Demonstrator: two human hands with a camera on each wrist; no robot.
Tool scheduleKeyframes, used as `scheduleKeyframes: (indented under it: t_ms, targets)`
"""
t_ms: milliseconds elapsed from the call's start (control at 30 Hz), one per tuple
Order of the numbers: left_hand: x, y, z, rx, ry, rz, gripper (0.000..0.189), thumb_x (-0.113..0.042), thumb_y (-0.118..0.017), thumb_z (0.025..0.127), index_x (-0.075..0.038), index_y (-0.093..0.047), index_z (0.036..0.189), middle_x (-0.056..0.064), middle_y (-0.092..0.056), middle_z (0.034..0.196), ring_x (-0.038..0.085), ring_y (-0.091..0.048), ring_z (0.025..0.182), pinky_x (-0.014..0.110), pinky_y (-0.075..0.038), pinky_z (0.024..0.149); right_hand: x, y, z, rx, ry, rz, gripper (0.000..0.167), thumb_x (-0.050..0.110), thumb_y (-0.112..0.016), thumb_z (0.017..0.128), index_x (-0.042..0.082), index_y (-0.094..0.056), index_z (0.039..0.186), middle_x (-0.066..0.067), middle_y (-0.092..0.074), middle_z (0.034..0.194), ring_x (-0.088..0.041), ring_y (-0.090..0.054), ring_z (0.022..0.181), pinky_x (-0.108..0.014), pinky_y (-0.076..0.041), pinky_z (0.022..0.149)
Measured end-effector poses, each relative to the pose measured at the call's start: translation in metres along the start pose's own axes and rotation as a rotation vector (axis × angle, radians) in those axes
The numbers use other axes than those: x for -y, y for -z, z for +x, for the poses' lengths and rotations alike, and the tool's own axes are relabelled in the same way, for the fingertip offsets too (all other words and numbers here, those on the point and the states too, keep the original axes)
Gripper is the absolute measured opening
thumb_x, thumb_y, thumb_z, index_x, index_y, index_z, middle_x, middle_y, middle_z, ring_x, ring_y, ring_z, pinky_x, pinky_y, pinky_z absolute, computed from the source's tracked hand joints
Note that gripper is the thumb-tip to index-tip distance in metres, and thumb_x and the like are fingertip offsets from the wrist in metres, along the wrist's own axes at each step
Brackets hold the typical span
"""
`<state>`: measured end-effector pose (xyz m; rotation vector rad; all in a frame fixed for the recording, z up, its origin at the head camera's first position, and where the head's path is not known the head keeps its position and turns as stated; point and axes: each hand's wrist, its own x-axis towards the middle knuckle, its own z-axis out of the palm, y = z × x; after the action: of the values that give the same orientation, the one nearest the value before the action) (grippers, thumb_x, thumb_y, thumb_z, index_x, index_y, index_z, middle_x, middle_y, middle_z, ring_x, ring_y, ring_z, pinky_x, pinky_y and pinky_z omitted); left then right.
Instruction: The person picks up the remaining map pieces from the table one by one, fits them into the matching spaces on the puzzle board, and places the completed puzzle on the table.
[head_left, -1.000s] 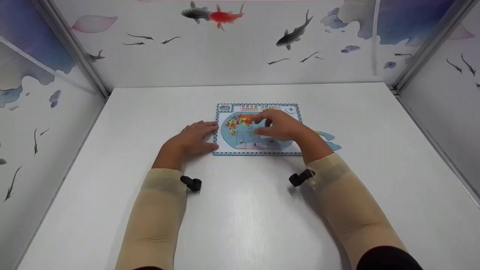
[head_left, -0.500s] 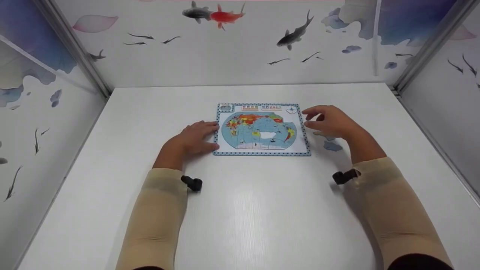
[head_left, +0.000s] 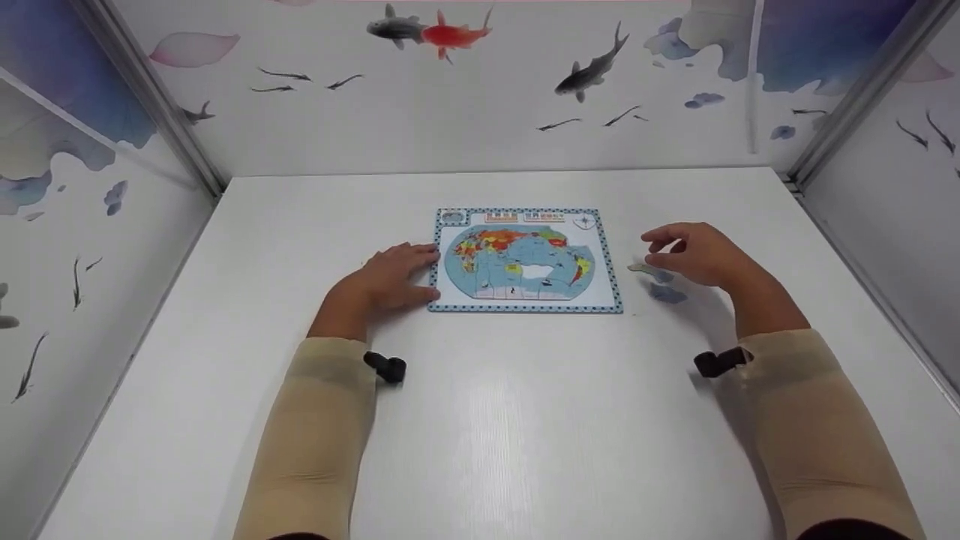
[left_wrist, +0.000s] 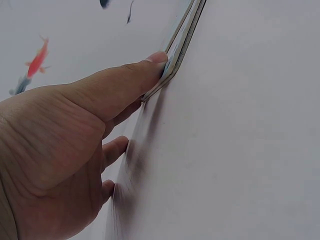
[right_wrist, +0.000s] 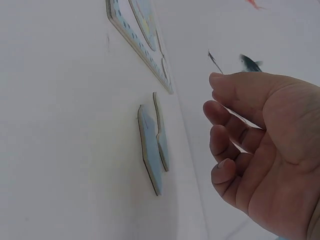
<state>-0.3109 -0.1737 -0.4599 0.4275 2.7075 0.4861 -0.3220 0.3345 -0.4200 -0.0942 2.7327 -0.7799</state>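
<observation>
A world map jigsaw puzzle [head_left: 529,306] in a blue dotted frame lies flat on the table, with a white gap low in its map. My left hand [head_left: 394,277] rests at its left edge, and in the left wrist view the thumb [left_wrist: 145,70] touches the frame's corner. To the right of the frame lie two loose puzzle pieces: a blue puzzle piece [right_wrist: 149,150] and a narrower puzzle piece [right_wrist: 161,135]. Just above them hovers my right hand [head_left: 701,253], fingers loosely bent, holding nothing and apart from the pieces.
The white table [head_left: 480,420] is bounded at the back by a panel [head_left: 465,112] printed with fish. Side panels [head_left: 75,247] rise at the left and right. A small black camera sits on each wrist.
My right hand has moved from over the puzzle's map to the right, off the frame, to above the loose pieces. My left hand has stayed at the frame's left edge.
</observation>
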Motion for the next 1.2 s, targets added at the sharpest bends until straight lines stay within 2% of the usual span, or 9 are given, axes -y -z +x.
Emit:
scheduleKeyframes:
  t_ms: [267,533,700,933,1200]
  targets:
    - [0.001,-0.002,0.001,-0.015,0.0,0.007,0.08,-0.054,-0.068,0.1,-0.039,-0.031,0.169,-0.008,-0.024,0.18,0.028,-0.013,0.17,0.06,-0.01,0.138,-0.022,-0.005,0.002,0.039,-0.078,0.002,0.052,0.038,-0.072,0.101,0.021,-0.063,0.149,-0.011,-0.063,0.14,-0.034,-0.058,0.125,-0.04,-0.054,0.093]
    - [0.0,-0.002,0.001,-0.016,0.011,0.002,0.079,-0.055,-0.068,0.1,-0.04,-0.031,0.169,-0.009,-0.023,0.18,0.027,-0.012,0.171,0.059,-0.009,0.138,-0.03,-0.009,0.006,0.047,-0.099,-0.007,0.049,0.034,-0.076,0.098,0.016,-0.068,0.143,-0.019,-0.065,0.143,-0.037,-0.058,0.123,-0.05,-0.053,0.102]
    - [0.0,-0.002,0.0,-0.011,0.006,0.002,0.08,-0.055,-0.068,0.1,-0.04,-0.031,0.169,-0.009,-0.022,0.18,0.028,-0.011,0.171,0.06,-0.009,0.138,-0.028,-0.008,0.004,0.049,-0.116,-0.013,0.046,0.033,-0.076,0.098,0.014,-0.07,0.14,-0.02,-0.065,0.142,-0.036,-0.058,0.12,-0.046,-0.053,0.098]
    - [-0.001,-0.002,-0.001,-0.006,0.011,-0.007,0.08,-0.055,-0.068,0.1,-0.041,-0.03,0.169,-0.009,-0.023,0.18,0.028,-0.011,0.171,0.061,-0.011,0.138,-0.023,-0.01,0.005,0.043,-0.128,-0.034,0.045,0.035,-0.074,0.099,0.011,-0.07,0.137,-0.02,-0.064,0.139,-0.036,-0.058,0.117,-0.049,-0.056,0.099]
    - [0.0,-0.002,0.001,0.0,0.008,0.001,0.08,-0.055,-0.067,0.1,-0.04,-0.03,0.169,-0.01,-0.022,0.18,0.029,-0.012,0.17,0.061,-0.013,0.137,-0.001,-0.01,0.011,-0.037,-0.108,0.022,0.048,0.043,-0.073,0.097,0.016,-0.069,0.137,-0.013,-0.063,0.132,-0.033,-0.055,0.116,-0.042,-0.052,0.093]
